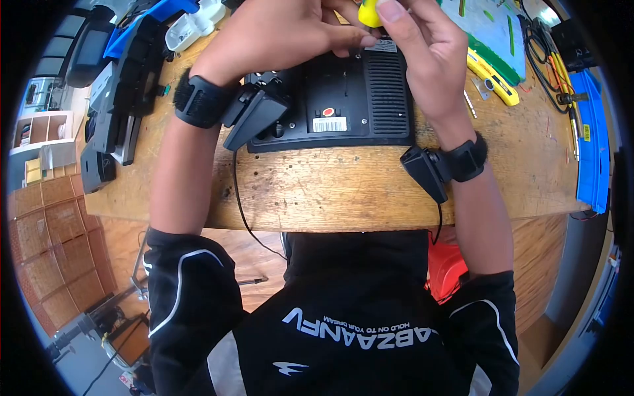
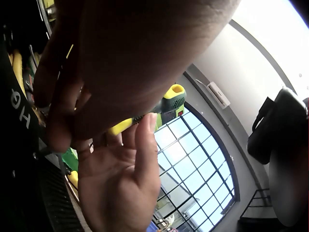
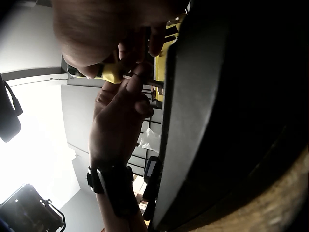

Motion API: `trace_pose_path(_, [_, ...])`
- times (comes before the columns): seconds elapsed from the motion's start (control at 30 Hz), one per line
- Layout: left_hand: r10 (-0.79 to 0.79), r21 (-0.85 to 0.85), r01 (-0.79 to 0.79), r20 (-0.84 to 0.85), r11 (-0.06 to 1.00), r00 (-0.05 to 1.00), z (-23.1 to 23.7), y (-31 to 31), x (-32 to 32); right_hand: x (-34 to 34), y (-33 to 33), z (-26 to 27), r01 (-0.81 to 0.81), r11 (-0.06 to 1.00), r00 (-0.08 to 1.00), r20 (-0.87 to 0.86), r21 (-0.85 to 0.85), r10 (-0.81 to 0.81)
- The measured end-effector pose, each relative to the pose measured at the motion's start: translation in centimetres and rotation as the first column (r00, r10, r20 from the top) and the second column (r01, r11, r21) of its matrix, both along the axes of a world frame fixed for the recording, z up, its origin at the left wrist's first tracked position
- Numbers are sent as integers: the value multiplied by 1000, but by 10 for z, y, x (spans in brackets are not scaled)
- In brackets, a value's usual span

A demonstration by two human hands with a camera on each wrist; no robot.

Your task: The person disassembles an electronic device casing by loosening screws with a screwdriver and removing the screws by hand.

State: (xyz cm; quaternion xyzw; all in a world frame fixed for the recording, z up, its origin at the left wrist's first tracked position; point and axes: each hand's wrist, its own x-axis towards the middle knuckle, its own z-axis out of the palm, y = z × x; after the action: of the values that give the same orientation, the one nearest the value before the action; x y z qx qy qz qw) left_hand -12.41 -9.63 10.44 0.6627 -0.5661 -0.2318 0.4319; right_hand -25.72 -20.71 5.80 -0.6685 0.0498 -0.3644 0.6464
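Observation:
A black flat device (image 1: pixel 317 92) lies back side up on the wooden bench, showing vent slots, a barcode label and corner screws. Over its far edge my right hand (image 1: pixel 432 63) grips the yellow-and-green handle of a screwdriver (image 1: pixel 370 14). My left hand (image 1: pixel 271 36) reaches across from the other side, its fingertips around the thin metal shaft, as the right wrist view shows with the left hand (image 3: pixel 116 125) below the screwdriver (image 3: pixel 112 72). The driver stands tilted, tip toward the device. Where the tip meets the device is hidden behind fingers.
To the right lie a yellow utility knife (image 1: pixel 492 76), a green-edged mat (image 1: pixel 489 33), cables and a blue bin (image 1: pixel 591 138). At left stand black equipment (image 1: pixel 119 92), a blue tray and a white container (image 1: pixel 191 30). Thin cables hang from both wrist cameras over the bench edge.

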Motion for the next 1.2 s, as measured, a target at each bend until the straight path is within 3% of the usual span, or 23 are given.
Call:
trace_pose_path(0.1, [-93,85,88,56,992,994,10,-2,12,10,-12,-29,-34,999,990,132,-33,38])
trace_pose_path(0.17, [72,186,-154,386,970,920,6,-6,6,10,-17,-33,2,995,992,125,-103,11])
trace_pose_path(0.2, [76,185,-158,386,970,919,5,-4,7,11,-18,-34,42,984,992,122,-171,-21])
trace_pose_path(0.27, [-64,20,62,145,998,987,2,0,8,10,-18,-33,32,991,994,107,-128,-18])
trace_pose_path(0.3, [-64,20,62,145,998,987,2,1,0,10,-17,-32,26,996,996,91,-84,-18])
trace_pose_path(0.37, [134,-47,-130,120,990,984,3,3,-24,10,-8,-19,34,999,991,131,-35,-29])
trace_pose_path(0.4, [135,-48,-130,120,990,984,5,4,-18,11,-5,-15,40,999,985,169,14,-42])
trace_pose_path(0.47, [-15,31,10,174,999,985,7,4,1,10,-10,-25,17,999,990,142,-41,-11])
trace_pose_path(0.5, [-14,30,8,175,1000,985,4,1,5,10,-12,-29,-8,995,993,115,-95,19])
trace_pose_path(0.57, [43,-47,-28,361,999,932,-3,-4,10,9,-14,-31,-5,996,996,88,-89,13])
trace_pose_path(0.7, [-90,-2,96,325,995,941,4,1,8,9,-20,-33,10,989,995,99,-149,5])
trace_pose_path(0.77, [1,160,7,-51,987,999,5,-5,7,9,-19,-33,-23,983,990,132,-182,48])
trace_pose_path(0.83, [-5,168,13,-46,986,999,6,-6,6,9,-17,-33,-56,975,982,162,-217,92])
trace_pose_path(0.93, [-48,105,50,-23,993,999,6,-3,8,10,-14,-33,-17,996,991,130,-83,28])
trace_pose_path(1.0, [-85,33,85,-2,996,996,3,-2,9,9,-16,-33,83,968,992,112,-239,-57])
trace_pose_path(1.07, [-54,38,47,186,998,981,-3,-2,10,10,-20,-37,135,944,986,138,-301,-97])
trace_pose_path(1.1, [-54,37,48,187,998,981,-7,-3,12,11,-21,-38,188,914,977,166,-359,-135])
trace_pose_path(1.2, [-78,-14,82,164,997,983,-5,-5,14,10,-17,-36,101,960,991,112,-262,-74])
